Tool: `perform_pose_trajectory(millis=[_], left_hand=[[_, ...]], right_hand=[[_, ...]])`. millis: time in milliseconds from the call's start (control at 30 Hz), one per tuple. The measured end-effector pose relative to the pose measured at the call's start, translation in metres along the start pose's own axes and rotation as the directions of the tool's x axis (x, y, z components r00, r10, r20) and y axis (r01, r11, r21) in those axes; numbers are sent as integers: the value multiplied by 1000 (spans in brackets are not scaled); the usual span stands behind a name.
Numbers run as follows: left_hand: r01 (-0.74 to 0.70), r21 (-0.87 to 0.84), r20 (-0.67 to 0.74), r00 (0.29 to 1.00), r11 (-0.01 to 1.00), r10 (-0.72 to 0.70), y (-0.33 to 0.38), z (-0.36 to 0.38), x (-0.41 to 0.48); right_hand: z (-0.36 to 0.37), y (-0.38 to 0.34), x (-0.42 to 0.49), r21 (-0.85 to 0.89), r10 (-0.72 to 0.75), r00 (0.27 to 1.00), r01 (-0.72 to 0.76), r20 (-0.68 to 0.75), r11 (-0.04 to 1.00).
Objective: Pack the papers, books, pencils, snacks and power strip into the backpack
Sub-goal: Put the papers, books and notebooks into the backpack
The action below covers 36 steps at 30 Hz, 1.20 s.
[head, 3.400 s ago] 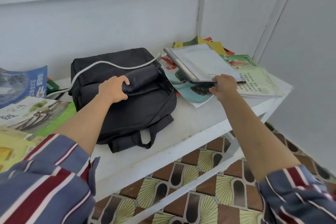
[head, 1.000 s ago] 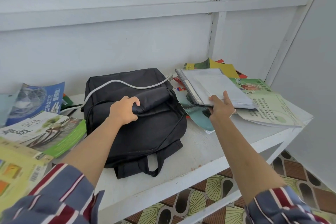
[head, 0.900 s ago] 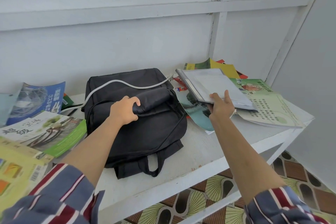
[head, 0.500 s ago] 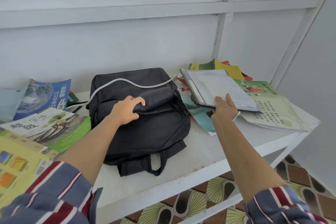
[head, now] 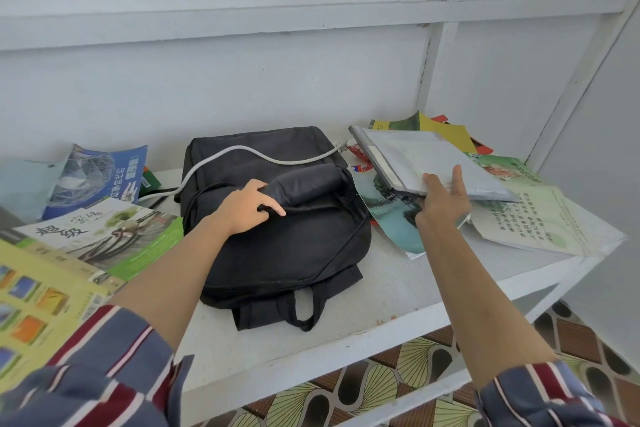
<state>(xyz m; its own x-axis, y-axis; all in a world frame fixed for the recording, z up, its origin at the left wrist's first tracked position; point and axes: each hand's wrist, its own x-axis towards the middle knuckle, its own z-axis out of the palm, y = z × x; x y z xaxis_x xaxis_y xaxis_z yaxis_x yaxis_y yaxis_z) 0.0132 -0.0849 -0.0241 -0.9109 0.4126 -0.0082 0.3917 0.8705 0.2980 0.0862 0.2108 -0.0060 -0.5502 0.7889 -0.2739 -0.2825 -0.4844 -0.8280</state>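
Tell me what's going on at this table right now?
A person is packing a black backpack that lies flat on the white table. Their left hand grips the rolled-back fabric at its opening. The right hand rests with straight fingers on the near edge of a grey folder of papers, which sits on top of the books to the right. A white cable lies across the backpack.

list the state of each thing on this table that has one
black fabric backpack, lying flat, front fabric rolled up
left hand, gripping that rolled fabric
white cable, draped across the backpack
grey plastic folder of papers, tilted, over the teal-covered book
right hand, straight fingers on the folder's near edge
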Motion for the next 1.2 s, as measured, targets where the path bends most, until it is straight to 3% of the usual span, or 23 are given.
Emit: perform_pose_trajectory(millis=[200, 367, 633, 1000, 1200], left_hand=[[-8, -32, 50, 999, 999, 10, -6, 1, 2], [-8, 43, 75, 997, 999, 4, -9, 1, 1], [-40, 81, 84, 996, 996, 34, -12, -6, 3], [-108, 16, 10, 994, 994, 108, -17, -7, 1], [-83, -42, 98, 991, 996, 86, -23, -11, 6]], right_hand=[[7, -11, -1, 76, -100, 987, 90, 128, 993], [13, -24, 0, 86, -162, 960, 146, 226, 986], [15, -52, -26, 160, -126, 907, 66, 403, 985], [-12, -84, -76, 203, -114, 838, 3, 533, 979], [-34, -85, -124, 180, -107, 816, 4, 568, 984]])
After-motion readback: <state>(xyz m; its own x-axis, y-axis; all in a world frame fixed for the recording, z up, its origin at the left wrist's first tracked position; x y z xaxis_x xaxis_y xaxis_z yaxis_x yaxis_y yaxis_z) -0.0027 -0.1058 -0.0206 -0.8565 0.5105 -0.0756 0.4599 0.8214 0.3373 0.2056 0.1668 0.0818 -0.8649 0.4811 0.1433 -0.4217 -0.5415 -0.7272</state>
